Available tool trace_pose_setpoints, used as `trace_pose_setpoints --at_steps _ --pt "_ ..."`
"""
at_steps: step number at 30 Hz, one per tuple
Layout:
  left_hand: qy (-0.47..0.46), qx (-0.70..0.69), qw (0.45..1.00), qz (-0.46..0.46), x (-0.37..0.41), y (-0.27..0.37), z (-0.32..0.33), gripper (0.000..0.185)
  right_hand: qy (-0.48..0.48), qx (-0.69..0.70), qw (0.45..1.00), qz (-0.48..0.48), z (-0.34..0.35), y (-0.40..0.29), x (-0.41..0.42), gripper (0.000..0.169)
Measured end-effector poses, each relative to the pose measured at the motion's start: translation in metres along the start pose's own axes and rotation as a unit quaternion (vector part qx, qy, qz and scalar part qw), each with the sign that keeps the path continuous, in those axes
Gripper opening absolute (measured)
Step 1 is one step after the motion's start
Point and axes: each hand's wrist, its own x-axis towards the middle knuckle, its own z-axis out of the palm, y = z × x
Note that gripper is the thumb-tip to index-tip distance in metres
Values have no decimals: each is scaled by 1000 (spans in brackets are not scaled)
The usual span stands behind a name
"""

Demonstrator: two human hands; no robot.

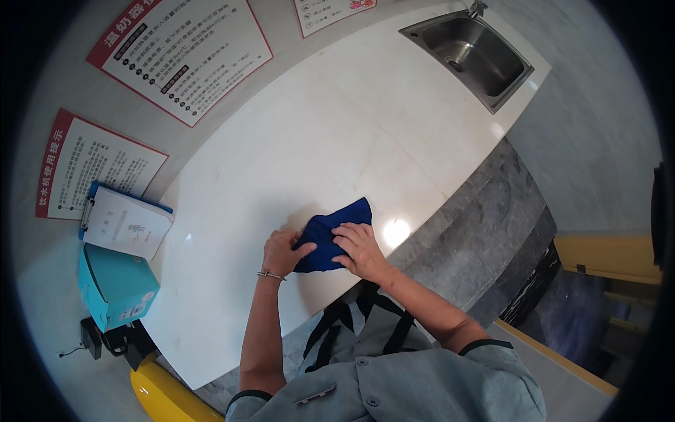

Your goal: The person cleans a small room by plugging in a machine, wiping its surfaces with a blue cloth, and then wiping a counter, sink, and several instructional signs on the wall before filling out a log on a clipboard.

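Observation:
A dark blue cloth [322,228] lies bunched on the white countertop [316,132], close to its front edge. My left hand [281,254] grips the cloth's left side, its thumb over the top and the fingers partly hidden behind it. On the cloth's right part rests my right hand [364,253], its fingers bent and the thumb on the lower edge, holding the fabric. One far corner of the cloth sticks out beyond my right fingers. A thin bracelet [271,275] circles my left wrist.
A stainless steel sink [469,58] with a faucet [477,9] is set into the counter's far right end. At left, a clipboard with papers [126,221] leans above a teal box [121,285]. Printed signs [184,58] hang on the wall. Grey floor tiles [464,227] lie beyond the front edge.

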Motion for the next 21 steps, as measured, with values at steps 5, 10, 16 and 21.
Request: trace_pose_setpoints --at_steps 5,10,16,21 --pt "32 -60 991 118 -36 -12 -3 35 -31 99 994 40 -8 -15 6 42" --pt "7 -243 963 118 -58 11 -51 28 -110 158 974 121 -35 -55 36 70" --pt "-9 -131 958 256 -72 64 -144 26 -255 396 873 125 -46 -98 111 87" --pt "60 57 962 260 -72 71 -220 61 -232 393 880 132 -47 -123 159 45"
